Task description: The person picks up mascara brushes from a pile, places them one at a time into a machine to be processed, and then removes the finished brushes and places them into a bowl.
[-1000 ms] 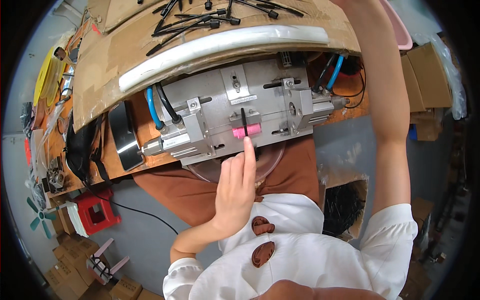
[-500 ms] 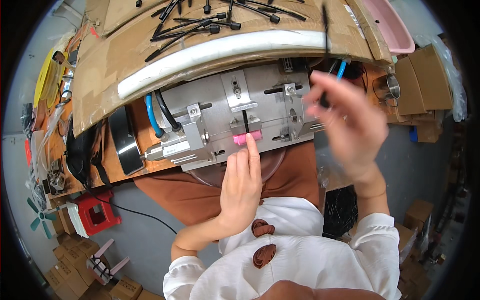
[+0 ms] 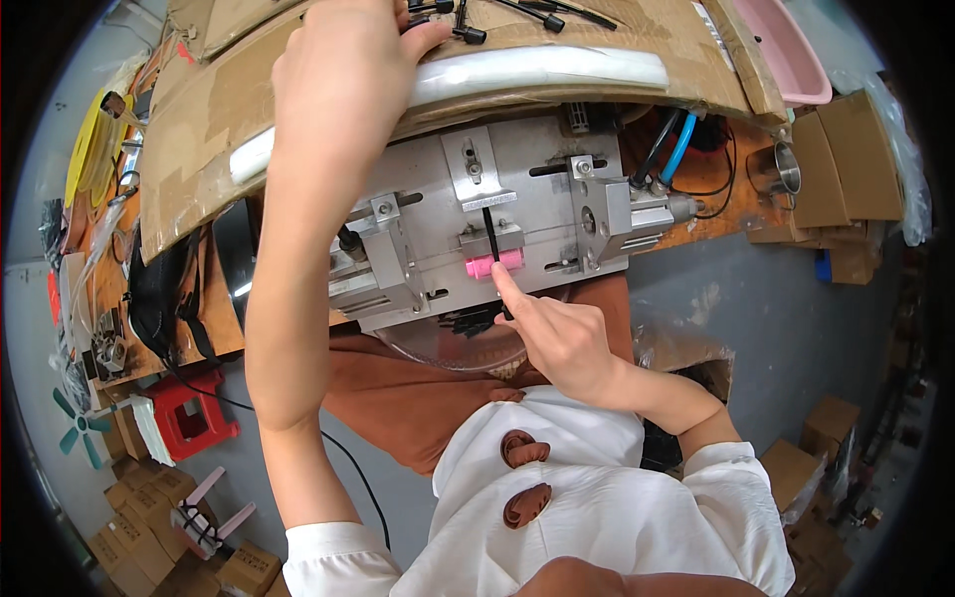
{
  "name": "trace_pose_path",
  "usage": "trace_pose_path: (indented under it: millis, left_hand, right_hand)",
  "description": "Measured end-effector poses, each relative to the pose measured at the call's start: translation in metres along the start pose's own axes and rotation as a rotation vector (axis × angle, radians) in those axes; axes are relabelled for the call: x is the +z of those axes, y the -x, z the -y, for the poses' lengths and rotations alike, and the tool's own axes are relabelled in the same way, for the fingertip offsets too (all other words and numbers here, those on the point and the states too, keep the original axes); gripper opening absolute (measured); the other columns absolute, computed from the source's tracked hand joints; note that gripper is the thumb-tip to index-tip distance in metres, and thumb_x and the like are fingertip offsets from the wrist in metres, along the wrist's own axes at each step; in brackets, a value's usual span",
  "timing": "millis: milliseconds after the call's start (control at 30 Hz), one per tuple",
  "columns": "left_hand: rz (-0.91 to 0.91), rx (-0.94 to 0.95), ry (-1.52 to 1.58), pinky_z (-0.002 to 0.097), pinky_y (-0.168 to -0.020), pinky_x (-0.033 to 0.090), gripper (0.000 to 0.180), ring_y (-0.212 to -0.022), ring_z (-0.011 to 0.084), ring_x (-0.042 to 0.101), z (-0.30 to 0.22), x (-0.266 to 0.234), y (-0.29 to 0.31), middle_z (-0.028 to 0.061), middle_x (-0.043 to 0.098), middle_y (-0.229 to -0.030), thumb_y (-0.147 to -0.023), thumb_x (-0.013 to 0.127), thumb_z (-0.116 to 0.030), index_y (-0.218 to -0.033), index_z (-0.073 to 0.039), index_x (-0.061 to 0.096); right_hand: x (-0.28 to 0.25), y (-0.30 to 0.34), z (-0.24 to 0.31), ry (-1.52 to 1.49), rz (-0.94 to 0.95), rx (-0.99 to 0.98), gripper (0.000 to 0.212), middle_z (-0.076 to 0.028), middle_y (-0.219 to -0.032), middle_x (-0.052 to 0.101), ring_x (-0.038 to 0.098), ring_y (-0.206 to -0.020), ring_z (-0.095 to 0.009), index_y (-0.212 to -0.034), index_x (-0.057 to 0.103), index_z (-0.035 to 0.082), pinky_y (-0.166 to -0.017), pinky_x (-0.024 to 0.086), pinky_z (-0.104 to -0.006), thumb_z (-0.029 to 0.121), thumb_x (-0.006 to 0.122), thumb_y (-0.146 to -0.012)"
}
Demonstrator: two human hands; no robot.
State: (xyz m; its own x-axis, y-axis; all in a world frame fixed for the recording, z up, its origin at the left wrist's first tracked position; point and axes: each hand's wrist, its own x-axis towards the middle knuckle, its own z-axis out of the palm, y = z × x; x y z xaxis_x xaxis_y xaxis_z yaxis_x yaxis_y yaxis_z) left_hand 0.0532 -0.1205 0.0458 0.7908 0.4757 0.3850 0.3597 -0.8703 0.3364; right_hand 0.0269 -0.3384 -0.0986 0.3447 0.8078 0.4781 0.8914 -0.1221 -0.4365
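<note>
My right hand (image 3: pixel 567 343) rests its stretched index fingertip on a small pink block (image 3: pixel 479 267) in the middle of the metal fixture (image 3: pixel 557 224). A thin black rod (image 3: pixel 490 234) runs from the block toward the fixture's upper bracket. The other right fingers are curled, and a short black end (image 3: pixel 507 314) shows beneath the index finger; the rest of it is hidden. My left hand (image 3: pixel 343 85) reaches far over the cardboard, beside several black rods with thick caps (image 3: pixel 542 18). Its thumb sticks out to the right; the other fingers are hidden or cut off by the upper edge.
A white padded strip (image 3: pixel 557 70) lines the near edge of the cardboard (image 3: pixel 189 204). Blue and black hoses (image 3: pixel 679 149) meet the fixture's right cylinder. Below it, a clear bowl (image 3: pixel 418 348) holds black pieces. A metal cup (image 3: pixel 774 169) stands at right, a red stool (image 3: pixel 199 423) at lower left.
My left hand has left the pink block and moved up to the black rods. From the right side, my right hand has come down and in, with its index finger now on the block.
</note>
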Motion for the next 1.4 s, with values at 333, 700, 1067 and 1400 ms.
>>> trace_pose_path:
  millis: [333, 700, 1067, 1400]
  left_hand:
    - [0.005, 0.021, 0.360, 0.0188, -0.059, 0.036, 0.018, -0.065, 0.0035, 0.044, 0.053, -0.021, 0.024, -0.0054, 0.049, -0.072, -0.086, 0.069, -0.020, -0.097, -0.006, 0.065]
    - [0.093, -0.007, 0.897, 0.0160, -0.060, 0.034, 0.021, -0.065, 0.0012, 0.038, 0.054, -0.022, 0.027, -0.0059, 0.052, -0.080, -0.084, 0.070, -0.008, -0.104, -0.002, 0.068]
    - [0.016, 0.200, 0.217, 0.0335, -0.075, 0.047, 0.060, -0.084, 0.0245, 0.051, -0.009, 0.045, 0.209, 0.0131, 0.056, -0.099, -0.070, 0.057, 0.010, -0.130, 0.007, 0.051]
    - [0.126, 0.137, 0.087, 0.0324, -0.074, 0.048, 0.073, -0.082, 0.0240, 0.050, -0.025, 0.066, 0.205, 0.0126, 0.051, -0.098, -0.067, 0.057, 0.011, -0.137, 0.010, 0.039]
  right_hand:
    - [-0.082, -0.110, -0.024, 0.232, -0.082, -0.294, 0.034, -0.008, -0.078, 0.065, 0.065, -0.068, -0.020, -0.106, 0.066, -0.001, -0.054, 0.051, -0.0305, -0.006, 0.063, -0.073]
    - [-0.109, -0.294, -0.124, 0.515, 0.072, -0.585, 0.008, -0.008, -0.097, 0.058, 0.052, -0.100, -0.027, -0.082, 0.066, 0.006, -0.088, 0.043, -0.0377, 0.001, 0.067, -0.075]
    - [-0.149, -0.238, -0.123, -0.562, 0.116, 0.175, 0.028, -0.002, -0.078, 0.059, 0.053, -0.071, -0.008, -0.119, 0.058, -0.002, -0.063, 0.045, -0.0201, 0.012, 0.057, -0.094]
    - [-0.153, -0.154, -0.078, -0.837, -0.212, 0.112, 0.032, -0.009, -0.088, 0.063, 0.056, -0.072, -0.010, -0.114, 0.058, -0.002, -0.065, 0.049, -0.0215, 0.018, 0.064, -0.091]
